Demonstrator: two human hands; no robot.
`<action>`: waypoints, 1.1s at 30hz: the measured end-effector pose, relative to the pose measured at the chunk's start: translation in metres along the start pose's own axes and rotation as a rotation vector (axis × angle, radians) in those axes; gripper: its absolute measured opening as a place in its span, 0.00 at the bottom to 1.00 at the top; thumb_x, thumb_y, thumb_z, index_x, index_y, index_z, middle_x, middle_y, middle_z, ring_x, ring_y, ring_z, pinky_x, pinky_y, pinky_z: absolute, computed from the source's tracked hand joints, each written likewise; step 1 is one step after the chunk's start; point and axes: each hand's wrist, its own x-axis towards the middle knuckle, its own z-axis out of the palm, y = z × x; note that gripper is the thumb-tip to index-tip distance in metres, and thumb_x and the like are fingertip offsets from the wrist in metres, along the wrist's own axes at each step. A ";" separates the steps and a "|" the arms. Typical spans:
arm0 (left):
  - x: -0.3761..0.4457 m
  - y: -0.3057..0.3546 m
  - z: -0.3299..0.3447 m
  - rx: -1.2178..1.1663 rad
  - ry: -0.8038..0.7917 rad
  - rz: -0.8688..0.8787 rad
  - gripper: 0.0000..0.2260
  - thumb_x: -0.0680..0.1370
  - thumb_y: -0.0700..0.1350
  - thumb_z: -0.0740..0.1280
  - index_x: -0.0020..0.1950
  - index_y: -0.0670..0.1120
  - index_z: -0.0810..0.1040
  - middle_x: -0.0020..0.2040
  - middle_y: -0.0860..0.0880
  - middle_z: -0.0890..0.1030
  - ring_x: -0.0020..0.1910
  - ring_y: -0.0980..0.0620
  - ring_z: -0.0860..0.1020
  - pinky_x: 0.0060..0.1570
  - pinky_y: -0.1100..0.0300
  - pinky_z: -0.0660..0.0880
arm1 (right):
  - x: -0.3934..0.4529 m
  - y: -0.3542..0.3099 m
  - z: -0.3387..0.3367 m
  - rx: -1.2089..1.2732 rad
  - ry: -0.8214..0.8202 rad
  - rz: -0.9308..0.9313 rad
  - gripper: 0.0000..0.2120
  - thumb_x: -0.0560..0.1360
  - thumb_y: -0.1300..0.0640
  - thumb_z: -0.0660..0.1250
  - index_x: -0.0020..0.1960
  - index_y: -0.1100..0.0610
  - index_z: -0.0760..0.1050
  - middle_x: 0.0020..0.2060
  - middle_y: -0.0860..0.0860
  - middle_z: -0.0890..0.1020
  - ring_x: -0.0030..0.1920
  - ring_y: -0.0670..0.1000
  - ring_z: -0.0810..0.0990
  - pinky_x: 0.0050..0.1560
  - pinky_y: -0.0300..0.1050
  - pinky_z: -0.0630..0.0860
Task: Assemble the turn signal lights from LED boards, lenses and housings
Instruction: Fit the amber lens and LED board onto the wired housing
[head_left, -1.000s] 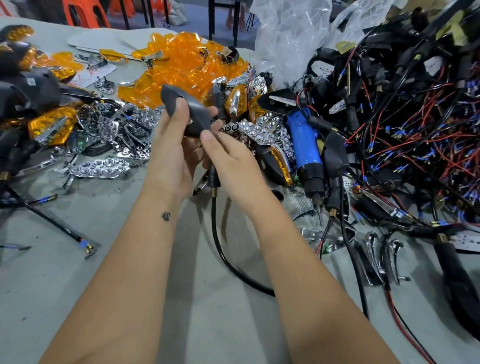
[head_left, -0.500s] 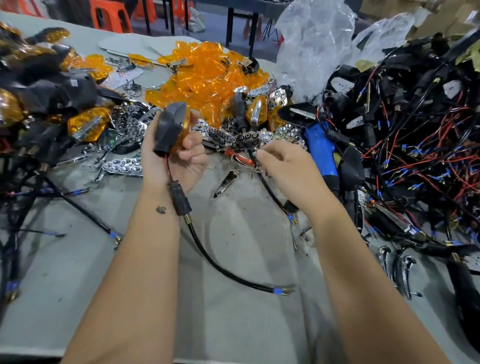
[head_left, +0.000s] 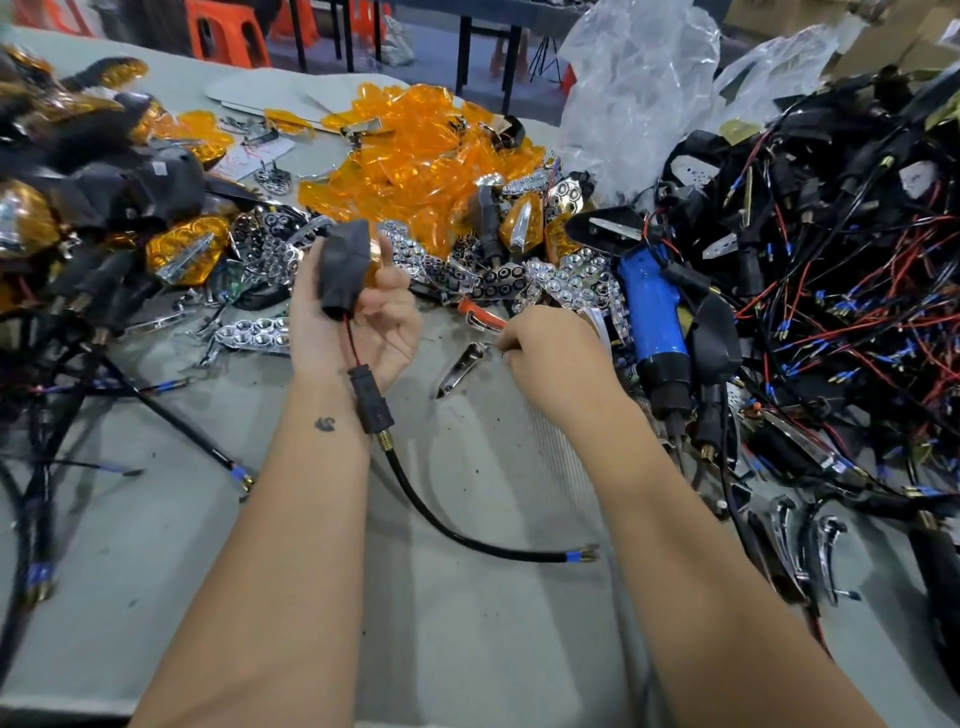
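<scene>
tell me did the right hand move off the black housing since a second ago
Yes. The right hand left the black housing and went right and down toward the blue screwdriver, now at a chrome trim piece.

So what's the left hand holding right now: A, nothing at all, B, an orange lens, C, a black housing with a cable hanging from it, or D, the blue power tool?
C: the left hand grips a black housing, and its black cable trails down onto the table; the blue power tool lies untouched on the table to the right.
</scene>
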 end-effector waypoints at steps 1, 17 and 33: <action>0.000 -0.002 0.002 0.040 0.051 0.025 0.26 0.80 0.61 0.58 0.49 0.39 0.80 0.38 0.47 0.81 0.31 0.54 0.80 0.28 0.65 0.77 | 0.001 -0.002 0.001 -0.014 -0.002 0.014 0.12 0.76 0.69 0.62 0.51 0.59 0.82 0.44 0.55 0.83 0.43 0.56 0.82 0.44 0.49 0.81; 0.015 -0.036 0.023 0.710 0.217 0.034 0.17 0.81 0.50 0.56 0.60 0.40 0.74 0.42 0.45 0.82 0.39 0.48 0.81 0.38 0.56 0.78 | -0.021 -0.001 0.012 1.062 0.494 0.073 0.14 0.76 0.67 0.66 0.48 0.47 0.74 0.37 0.44 0.76 0.37 0.36 0.76 0.39 0.30 0.74; 0.016 -0.058 0.022 0.753 0.198 -0.021 0.16 0.81 0.54 0.60 0.54 0.42 0.77 0.39 0.46 0.83 0.35 0.48 0.81 0.30 0.57 0.77 | -0.023 0.006 0.002 1.547 0.552 0.003 0.10 0.75 0.69 0.69 0.44 0.55 0.81 0.32 0.46 0.84 0.33 0.45 0.82 0.35 0.35 0.78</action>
